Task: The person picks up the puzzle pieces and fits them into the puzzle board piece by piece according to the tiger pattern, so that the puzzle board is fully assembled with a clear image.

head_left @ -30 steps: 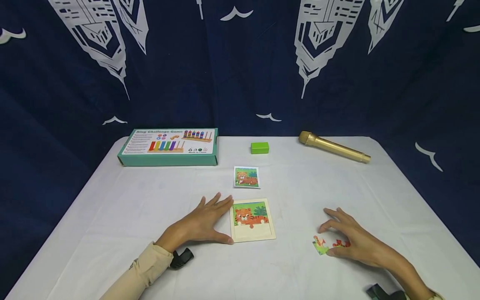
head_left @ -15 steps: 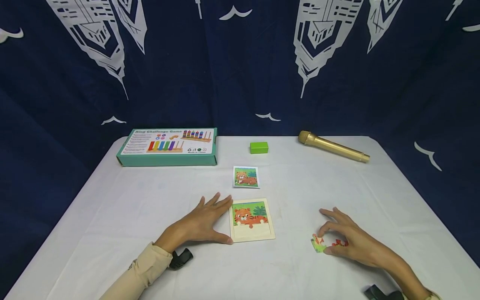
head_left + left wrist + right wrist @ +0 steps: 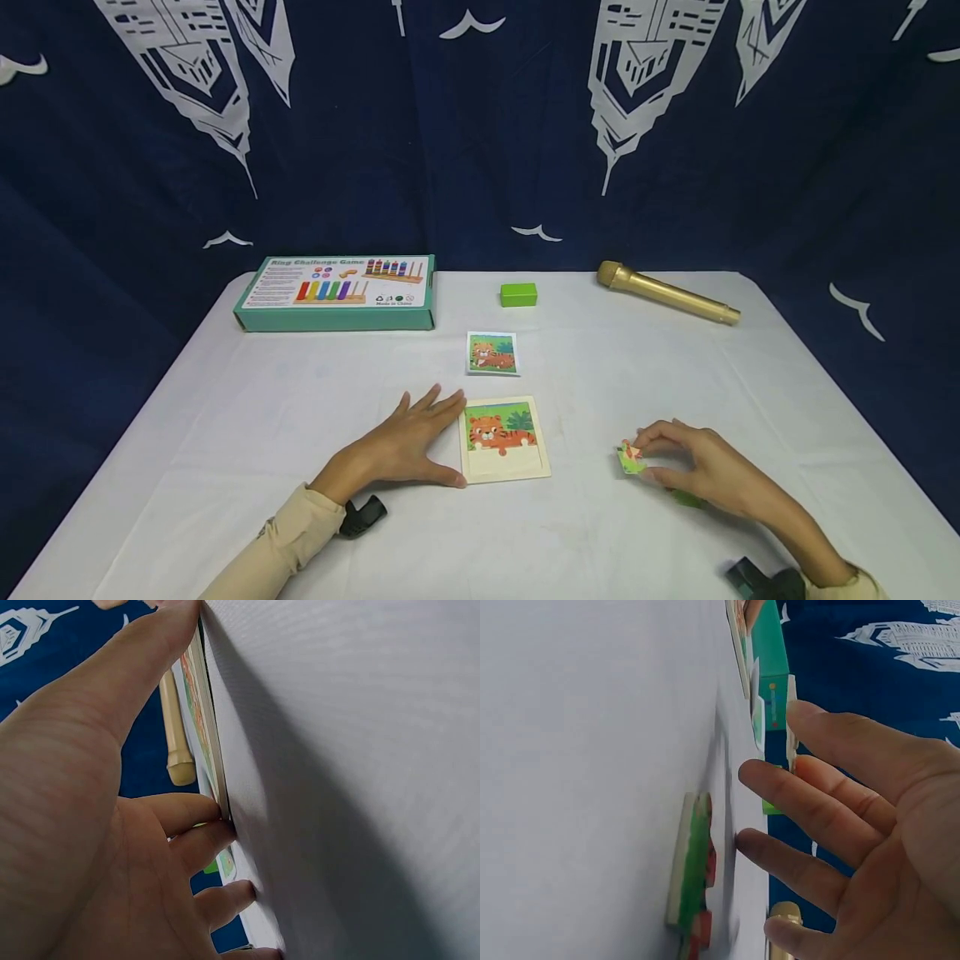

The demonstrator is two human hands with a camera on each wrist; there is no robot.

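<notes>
My left hand (image 3: pixel 405 442) rests on the table with fingers spread, thumb and index fingertip against the left edge of a wooden tiger puzzle board (image 3: pixel 543 467). Its upper part carries a tiger picture; a bare strip lies along the bottom. In the left wrist view the fingertips (image 3: pixel 221 808) meet the board's side. At the right, my right hand (image 3: pixel 705 467) pinches a green and orange jigsaw piece (image 3: pixel 630 458) between thumb and index finger, lifted off the cloth. In the right wrist view this piece (image 3: pixel 791 735) shows edge-on. A second jigsaw piece (image 3: pixel 690 870) lies on the table below the hand.
Behind the board lies a small tiger picture card (image 3: pixel 492 354). Farther back are a green block (image 3: pixel 518 295), a teal game box (image 3: pixel 337 320) at left and a gold microphone (image 3: pixel 667 296) at right. A dark blue curtain (image 3: pixel 480 150) hangs behind the table.
My right hand has closed thumb and index finger on one jigsaw piece and raised it slightly, away from the other. The left hand and the board have stayed in place.
</notes>
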